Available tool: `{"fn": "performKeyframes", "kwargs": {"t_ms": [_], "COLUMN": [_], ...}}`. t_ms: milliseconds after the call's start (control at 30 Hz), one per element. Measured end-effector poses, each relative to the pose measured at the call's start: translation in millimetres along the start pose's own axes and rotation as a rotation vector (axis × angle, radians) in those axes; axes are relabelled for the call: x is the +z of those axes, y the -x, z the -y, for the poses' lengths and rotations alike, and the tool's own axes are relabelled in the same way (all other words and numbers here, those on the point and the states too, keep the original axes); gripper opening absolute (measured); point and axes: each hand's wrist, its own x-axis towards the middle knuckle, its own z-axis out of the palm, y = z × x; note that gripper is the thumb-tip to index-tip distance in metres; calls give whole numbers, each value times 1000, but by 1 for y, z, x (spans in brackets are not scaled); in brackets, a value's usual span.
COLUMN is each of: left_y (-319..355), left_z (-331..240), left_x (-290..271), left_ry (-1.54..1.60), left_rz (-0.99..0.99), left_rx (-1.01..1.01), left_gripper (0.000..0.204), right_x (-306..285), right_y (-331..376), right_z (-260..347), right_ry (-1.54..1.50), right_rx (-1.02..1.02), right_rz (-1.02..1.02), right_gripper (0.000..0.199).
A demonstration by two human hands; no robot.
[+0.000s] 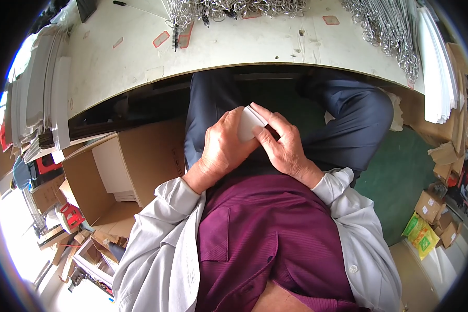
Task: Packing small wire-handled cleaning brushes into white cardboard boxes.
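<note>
Above my lap, both hands close round a small flat white box. My left hand wraps its left side, palm hidden. With thumb and fingers, my right hand grips the box's right edge and upper corner. What the box contains, if anything, cannot be seen. Just beyond my knees is the pale worktable, its front edge curving across the view. At its far side lies a heap of wire-handled pieces with ring ends, a few dark bristle brushes among them.
An open cardboard carton stands on my left with white sheets inside. White flat card stacks rise at the table's left end and another stack at its right. More wire pieces hang near the right edge. Small cartons sit at far right.
</note>
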Motion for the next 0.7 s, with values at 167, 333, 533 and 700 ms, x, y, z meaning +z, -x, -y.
{"fn": "performKeyframes", "kwargs": {"t_ms": [167, 333, 533, 700], "left_y": [-5, -5, -5, -2], "left_z": [-1, -1, 5, 9], "left_x": [2, 6, 2, 13], "left_ry": [46, -7, -21, -120], "left_rz": [-6, -39, -58, -109], "left_rx": [29, 21, 22, 78], "left_gripper": [54, 54, 53, 45], "right_x": [0, 2, 9, 7], "right_y": [-2, -4, -9, -8], "right_z": [-1, 3, 3, 2], "right_ry": [-119, -153, -97, -46], "right_rx": [47, 79, -8, -53], "right_rz": [1, 22, 28, -17], "right_gripper": [42, 43, 43, 36]}}
